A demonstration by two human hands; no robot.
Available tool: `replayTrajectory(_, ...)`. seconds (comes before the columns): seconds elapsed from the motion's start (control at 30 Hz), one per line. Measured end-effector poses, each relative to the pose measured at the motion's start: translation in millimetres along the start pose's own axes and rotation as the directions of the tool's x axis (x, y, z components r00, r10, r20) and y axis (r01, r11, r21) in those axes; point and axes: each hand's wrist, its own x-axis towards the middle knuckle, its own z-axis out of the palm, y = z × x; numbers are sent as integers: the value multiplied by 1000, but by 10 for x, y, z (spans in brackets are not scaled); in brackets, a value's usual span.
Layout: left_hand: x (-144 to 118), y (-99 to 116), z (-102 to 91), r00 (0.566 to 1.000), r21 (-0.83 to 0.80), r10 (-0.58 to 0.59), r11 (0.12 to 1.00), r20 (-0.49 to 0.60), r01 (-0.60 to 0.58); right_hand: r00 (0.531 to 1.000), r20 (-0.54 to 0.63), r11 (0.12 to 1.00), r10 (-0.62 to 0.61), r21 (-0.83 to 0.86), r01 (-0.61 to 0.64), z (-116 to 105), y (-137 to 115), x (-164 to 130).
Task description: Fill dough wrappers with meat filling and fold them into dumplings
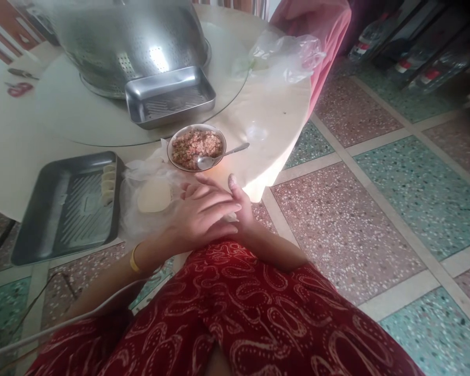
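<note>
My left hand [207,209], with a yellow bracelet on its wrist, lies across my right hand [243,206], fingers stretched out. My right hand is palm up below it, thumb raised, fingers mostly hidden. A small pale edge, seemingly a dough wrapper [230,216], shows between the two hands. Just beyond them stands a bowl of minced filling [194,143] with a metal spoon [207,162] resting in it. To the left, round dough wrappers [155,195] lie on a clear plastic bag [135,224].
Several dumplings [108,184] line the right side of a dark metal tray [62,209] at the table's left edge. Behind the bowl are another metal tray [172,99] and a large perforated steel colander [137,47]. A plastic bag [285,55] and a small clear lid [256,131] lie at right.
</note>
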Motion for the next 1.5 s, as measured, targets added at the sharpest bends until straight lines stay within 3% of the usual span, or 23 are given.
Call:
replayTrajectory(0.13, -45, 26, 6, 997, 63, -71, 995, -12, 71, 988, 149, 976, -31, 216, -2, -41, 17, 1)
replayTrajectory(0.23, -50, 26, 19, 999, 107, -24, 994, -49, 29, 994, 103, 977, -22, 214, 0, -62, 31, 25)
replayTrajectory(0.3, -37, 5, 6, 997, 176, 30, 984, -75, -17, 997, 40, 977, 62, 201, -69, -88, 35, 52)
replayTrajectory(0.43, -4, -54, -33, 996, 191, 87, 978, 4, -86, 973, -7, 943, 229, 248, -220, -137, 27, 76)
replayTrajectory(0.67, -45, -86, -14, 1000, 127, 12, 992, 27, -15, 990, 18, 950, 137, 279, -137, -102, 4, 5)
replayTrajectory(0.9, -127, -69, 54, 999, 154, -36, 988, 27, 32, 993, 8, 979, 121, 166, -121, -139, 54, 30)
replayTrajectory(1.17, -163, -49, 77, 985, 127, -38, 990, -169, 60, 988, 15, 954, 156, 256, -155, -141, 23, -4)
replayTrajectory(1.27, -179, -42, 79, 979, 86, -63, 993, -194, 81, 987, -9, 961, 161, 231, -155, -152, 12, -41)
replayTrajectory(1.5, -213, 20, 116, 972, 202, -40, 975, -232, 89, 997, 42, 981, 72, 180, -79, -162, 90, -38)
